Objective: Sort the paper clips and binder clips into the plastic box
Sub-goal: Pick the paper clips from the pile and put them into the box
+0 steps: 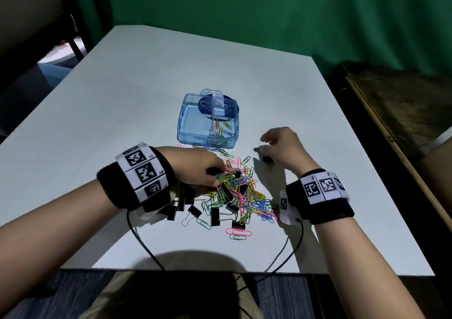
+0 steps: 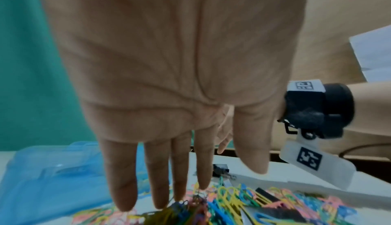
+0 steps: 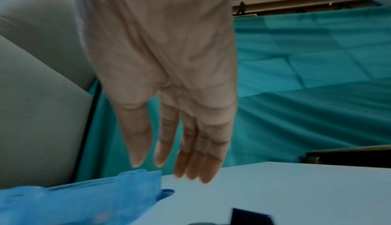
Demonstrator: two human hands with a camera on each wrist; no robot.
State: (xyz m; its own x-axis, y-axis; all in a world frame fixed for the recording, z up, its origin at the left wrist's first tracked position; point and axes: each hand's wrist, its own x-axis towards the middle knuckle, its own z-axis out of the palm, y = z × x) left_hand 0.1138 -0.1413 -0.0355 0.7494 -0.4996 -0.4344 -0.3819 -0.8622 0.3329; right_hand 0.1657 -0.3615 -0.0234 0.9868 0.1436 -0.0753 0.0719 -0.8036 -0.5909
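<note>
1. The left hand (image 1: 198, 169) hangs over the near-left side of the heap of paper clips (image 1: 241, 191); the left wrist view shows its fingers (image 2: 125, 178) straight and slightly spread, their tips just at the coloured wire, nothing pinched.
2. The right hand (image 1: 281, 147) is raised to the right of the heap with fingers loosely extended and empty; a single black binder clip (image 1: 266, 159) lies on the table just beneath it, apart from the pile.
3. More binder clips (image 1: 215, 217) are scattered along the near and left edge of the heap, several partly hidden under the left wrist.
4. The blue plastic box (image 1: 188, 125) stands open just beyond the heap, a few paper clips in its right compartment; the left one looks bare.
5. The white table (image 1: 122, 98) has broad free surface to the left, the right and beyond the box; the heap sits fairly near the front edge, where two cables (image 1: 144, 243) trail off.
</note>
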